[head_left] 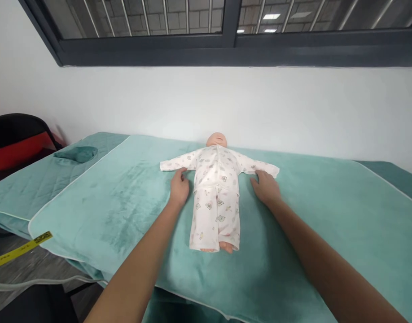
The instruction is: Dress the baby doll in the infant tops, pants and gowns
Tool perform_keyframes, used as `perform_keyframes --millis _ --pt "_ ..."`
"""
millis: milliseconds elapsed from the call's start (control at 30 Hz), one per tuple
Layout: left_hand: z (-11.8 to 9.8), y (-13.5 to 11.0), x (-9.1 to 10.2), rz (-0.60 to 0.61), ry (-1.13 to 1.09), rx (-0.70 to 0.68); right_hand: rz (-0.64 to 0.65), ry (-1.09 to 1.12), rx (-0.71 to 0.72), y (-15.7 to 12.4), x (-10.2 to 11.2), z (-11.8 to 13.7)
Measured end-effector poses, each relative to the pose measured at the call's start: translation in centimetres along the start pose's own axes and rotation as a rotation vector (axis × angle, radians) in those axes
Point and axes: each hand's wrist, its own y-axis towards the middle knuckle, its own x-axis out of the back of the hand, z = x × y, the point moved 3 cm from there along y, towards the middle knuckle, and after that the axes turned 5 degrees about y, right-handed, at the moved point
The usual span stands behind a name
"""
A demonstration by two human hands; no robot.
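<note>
Doll [216, 139] between left fingers [181, 171] and right fingers [260, 173], top [216, 166] and trousers [206, 215] on; little apparently left. Fingers at sleeve edges; whether gripping cannot be told.

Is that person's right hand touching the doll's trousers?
Apart. The head view shows it: a strip of green cover is plainly visible between the right hand and the trousers.

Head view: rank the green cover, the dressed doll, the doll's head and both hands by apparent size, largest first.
1. Green cover
2. Dressed doll
3. Left hand, right hand: too alike to rank
4. Doll's head
</note>
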Motion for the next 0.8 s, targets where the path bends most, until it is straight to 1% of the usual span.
perform_keyframes --millis 67,167,200,267,333,400,467,567,700,800 --pt "0.0 0.0 -0.1 -0.006 0.071 -0.03 -0.015 -0.026 -0.015 0.3 -0.1 -0.4" --pt "-0.3 -0.3 -0.5 -0.021 0.253 -0.122 -0.062 -0.067 -0.017 0.1 -0.3 -0.3" --pt "-0.4 -0.4 -0.6 -0.026 0.314 -0.16 -0.08 -0.079 0.016 0.1 -0.3 0.0" --pt "-0.7 -0.6 -0.8 -0.017 0.387 -0.23 -0.083 -0.089 0.147 0.1 -0.4 0.8" --pt "-0.8 -0.6 -1.0 0.015 0.418 -0.251 -0.013 -0.072 0.291 0.1 -0.7 1.6" --pt "-0.8 -0.5 -1.2 0.049 0.518 -0.23 0.093 -0.043 0.347 0.2 -1.2 2.0" --pt "-0.9 -0.5 -1.4 0.064 0.634 -0.193 0.171 -0.026 0.313 0.2 -1.6 2.0" --pt "-1.2 -0.8 -1.6 0.055 0.704 -0.165 0.207 -0.035 0.239 -0.2 -1.9 1.8" --pt "-1.6 -1.0 -1.3 0.018 0.725 -0.16 0.171 -0.06 0.159 -1.1 -1.5 1.1" --pt "-1.4 -0.3 0.4 0.018 0.813 -0.211 0.12 -0.117 0.043 -1.3 -0.6 -0.2"
